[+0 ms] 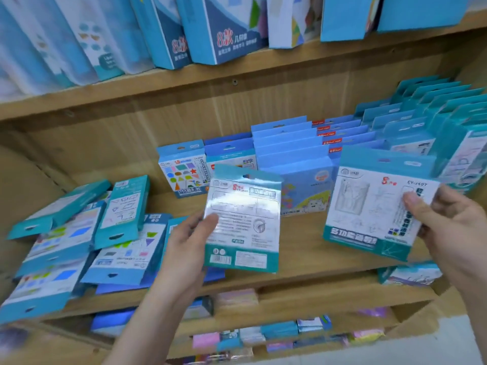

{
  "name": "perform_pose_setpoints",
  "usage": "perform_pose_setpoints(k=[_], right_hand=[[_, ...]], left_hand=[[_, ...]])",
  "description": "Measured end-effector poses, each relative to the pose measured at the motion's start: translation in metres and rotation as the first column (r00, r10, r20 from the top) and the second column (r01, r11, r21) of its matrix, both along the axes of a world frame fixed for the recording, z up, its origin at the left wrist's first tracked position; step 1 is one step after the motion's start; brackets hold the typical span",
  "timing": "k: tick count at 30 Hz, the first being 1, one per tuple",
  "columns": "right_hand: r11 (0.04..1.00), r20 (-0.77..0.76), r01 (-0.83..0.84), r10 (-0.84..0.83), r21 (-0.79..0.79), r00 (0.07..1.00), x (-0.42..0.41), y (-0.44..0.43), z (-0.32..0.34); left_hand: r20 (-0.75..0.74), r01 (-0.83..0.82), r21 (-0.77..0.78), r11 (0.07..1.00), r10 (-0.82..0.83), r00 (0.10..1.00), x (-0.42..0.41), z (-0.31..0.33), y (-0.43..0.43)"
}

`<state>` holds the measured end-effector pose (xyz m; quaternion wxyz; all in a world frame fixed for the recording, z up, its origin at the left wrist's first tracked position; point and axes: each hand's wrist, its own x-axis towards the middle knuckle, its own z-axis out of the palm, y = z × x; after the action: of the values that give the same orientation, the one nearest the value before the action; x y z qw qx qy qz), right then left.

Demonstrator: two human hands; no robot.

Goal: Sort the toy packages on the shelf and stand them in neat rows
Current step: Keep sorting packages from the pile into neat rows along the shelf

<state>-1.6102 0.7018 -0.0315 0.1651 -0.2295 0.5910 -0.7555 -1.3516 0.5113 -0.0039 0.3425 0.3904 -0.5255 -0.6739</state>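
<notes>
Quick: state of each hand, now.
Left hand: holds the teal package showing its barcode.
Right hand: holds the teal package showing its front.

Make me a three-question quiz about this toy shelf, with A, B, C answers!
1. Where do the loose packages lie in a heap?
A. left end of the middle shelf
B. top shelf
C. floor

2. How many packages do the hands hold?
A. one
B. two
C. four

3. How is the left-hand package turned?
A. barcode side towards the camera
B. lying flat on the shelf
C. torn open

Answers:
1 A, the heap lies flat, left of the standing rows.
2 B, the left hand grips one and the right hand grips the other package.
3 A, its barcode shows near the bottom edge.
</notes>
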Motion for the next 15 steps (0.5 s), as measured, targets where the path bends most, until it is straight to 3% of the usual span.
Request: perform_pose_setpoints(k=[3, 5, 7, 9, 10, 12, 13, 15], right_hand=[[0.997, -0.016, -0.083, 0.083, 0.006, 0.996, 0.007, -0.014, 0.000], [0.992, -0.016, -0.125, 0.125, 0.001, 0.992, 0.015, -0.027, 0.001], [0.984, -0.029, -0.176, 0.176, 0.010, 0.984, 0.024, -0.040, 0.003], [0.974, -0.035, -0.226, 0.227, 0.029, 0.973, 0.034, -0.050, 0.006], [0.968, -0.037, -0.248, 0.249, 0.036, 0.968, 0.038, -0.054, 0.008], [0.963, -0.044, -0.265, 0.267, 0.043, 0.963, 0.046, -0.062, 0.012], [0.963, -0.039, -0.268, 0.269, 0.033, 0.962, 0.049, -0.066, 0.014], [0.968, -0.034, -0.251, 0.251, 0.017, 0.967, 0.057, -0.073, 0.020]], left_hand=[[-0.036, -0.098, 0.124, 0.987, 0.103, 0.994, 0.015, 0.002, 0.005], [-0.031, -0.132, 0.117, 0.984, 0.137, 0.990, 0.026, 0.004, 0.007], [0.000, -0.192, 0.004, 0.981, 0.192, 0.981, 0.039, 0.012, 0.010], [0.094, -0.236, -0.275, 0.932, 0.270, 0.958, 0.054, 0.021, 0.012], [0.165, -0.220, -0.476, 0.851, 0.333, 0.929, 0.062, 0.027, 0.012], [0.302, -0.052, -0.827, 0.560, 0.519, 0.800, 0.072, 0.031, 0.010], [0.351, 0.086, -0.903, 0.422, 0.606, 0.714, 0.074, 0.030, 0.008], [0.477, 0.373, -0.876, 0.307, 0.669, 0.570, 0.067, 0.013, 0.005]])
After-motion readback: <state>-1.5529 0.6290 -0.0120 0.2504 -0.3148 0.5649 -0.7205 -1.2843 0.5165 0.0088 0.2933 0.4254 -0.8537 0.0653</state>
